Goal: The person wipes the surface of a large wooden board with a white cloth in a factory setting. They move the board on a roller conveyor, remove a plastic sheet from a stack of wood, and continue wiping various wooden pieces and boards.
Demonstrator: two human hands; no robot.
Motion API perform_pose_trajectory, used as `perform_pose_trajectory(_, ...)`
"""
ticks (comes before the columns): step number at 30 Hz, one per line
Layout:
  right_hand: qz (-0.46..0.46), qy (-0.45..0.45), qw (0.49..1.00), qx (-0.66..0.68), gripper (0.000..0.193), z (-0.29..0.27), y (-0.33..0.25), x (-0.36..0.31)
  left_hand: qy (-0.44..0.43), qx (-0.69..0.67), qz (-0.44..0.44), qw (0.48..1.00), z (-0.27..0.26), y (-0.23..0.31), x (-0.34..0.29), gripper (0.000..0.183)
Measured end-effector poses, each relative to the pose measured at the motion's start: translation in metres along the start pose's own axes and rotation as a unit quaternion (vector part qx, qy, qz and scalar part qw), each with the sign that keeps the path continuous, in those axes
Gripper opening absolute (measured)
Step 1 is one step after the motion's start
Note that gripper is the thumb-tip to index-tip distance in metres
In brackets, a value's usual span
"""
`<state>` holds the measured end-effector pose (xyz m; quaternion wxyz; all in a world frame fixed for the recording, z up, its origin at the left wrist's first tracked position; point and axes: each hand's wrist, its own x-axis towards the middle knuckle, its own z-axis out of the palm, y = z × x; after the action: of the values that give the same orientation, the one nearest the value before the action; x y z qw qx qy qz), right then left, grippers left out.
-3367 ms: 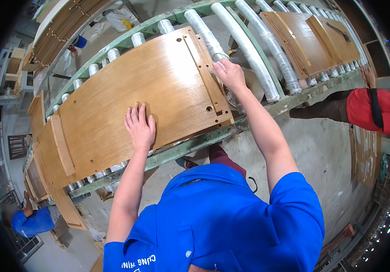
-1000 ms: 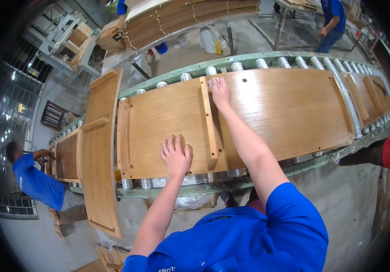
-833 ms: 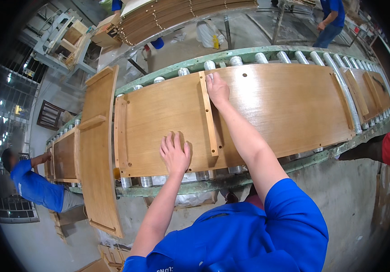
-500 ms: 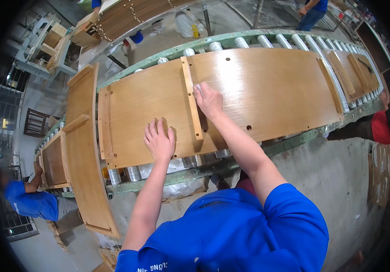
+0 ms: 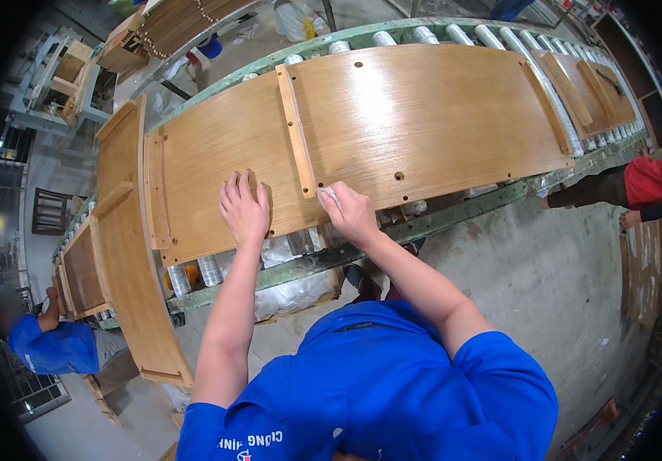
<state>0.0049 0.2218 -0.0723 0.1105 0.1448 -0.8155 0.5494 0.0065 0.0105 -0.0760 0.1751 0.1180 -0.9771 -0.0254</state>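
A long, glossy light-brown wooden panel (image 5: 439,115) with several drilled holes lies across the rollers in front of me. A narrow wooden strip (image 5: 295,134) crosses it from the far edge toward the near one. My right hand (image 5: 352,215) is closed on a small whitish folded pad (image 5: 332,197), pressed at the near end of that strip; cloth or sandpaper, I cannot tell. Flat on the panel, left of the strip, rests my left hand (image 5: 245,209), fingers spread and holding nothing. Another strip (image 5: 157,192) runs along the panel's left end.
The roller conveyor (image 5: 462,198) has a green frame. A second long panel (image 5: 133,261) lies crosswise at left, near a co-worker in blue (image 5: 54,346). At right are a smaller panel with strips (image 5: 588,88) and a person in red (image 5: 654,184). A cardboard box (image 5: 123,42) stands far left.
My right hand has slid with the pad along the strip, from its middle to its near end. My left hand stays flat on the panel. The whole view has shifted slightly.
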Motion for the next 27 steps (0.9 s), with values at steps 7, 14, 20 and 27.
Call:
perform_pose_trajectory(7,0.279,-0.012,0.890,0.362,0.015,-0.015,0.022,0.065,-0.013,0.016,-0.014,1.000,-0.004,0.002,-0.010,0.044)
perform_pose_trajectory(14,0.022,0.075,0.989,0.124,0.027,0.024,0.095,0.206,-0.025,-0.011,-0.010,1.000,-0.009,0.016,0.004,0.043)
perform_pose_trajectory(20,0.046,0.023,0.996,-0.070,0.035,0.054,0.081,0.248,-0.048,-0.008,-0.041,0.998,-0.011,0.008,-0.002,0.043)
perform_pose_trajectory(27,0.078,-0.014,0.980,-0.181,0.038,0.060,0.077,0.260,-0.045,-0.019,-0.046,0.998,-0.010,0.009,0.000,0.044)
